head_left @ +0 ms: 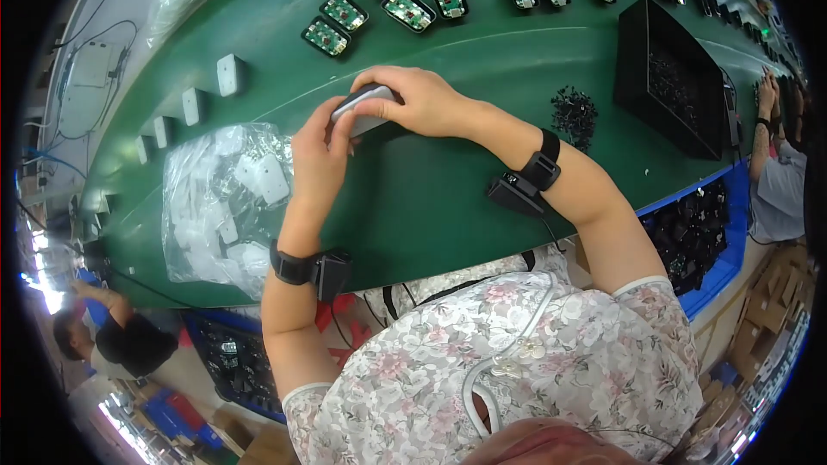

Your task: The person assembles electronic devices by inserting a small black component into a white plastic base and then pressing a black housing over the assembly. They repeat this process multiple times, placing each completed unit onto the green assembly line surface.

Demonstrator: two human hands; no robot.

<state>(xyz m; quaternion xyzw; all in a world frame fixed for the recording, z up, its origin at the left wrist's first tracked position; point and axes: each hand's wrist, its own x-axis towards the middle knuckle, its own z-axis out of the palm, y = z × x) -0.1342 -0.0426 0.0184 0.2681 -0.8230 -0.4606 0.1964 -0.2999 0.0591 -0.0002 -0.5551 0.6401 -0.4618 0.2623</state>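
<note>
Both hands close around a small plastic casing [357, 102], whitish grey with a dark part along its far side, held above the green table. My left hand [317, 148] grips its left end with thumb and fingers. From the right, my right hand [424, 103] wraps over the other end, its thumb lying along the near face. Part of the casing is hidden by the fingers. Beside my left hand lies a clear plastic bag [194, 228] with several white covers [272, 179] in it. Beyond the hands, black housings with green circuit boards [408, 10] lie face up.
White casings [191, 107] stand in a row at the left. A pile of small black parts [575, 116] lies right of my right forearm, near a black box [659, 120]. A blue bin [735, 237] is below the table's right edge. Other people work at both sides.
</note>
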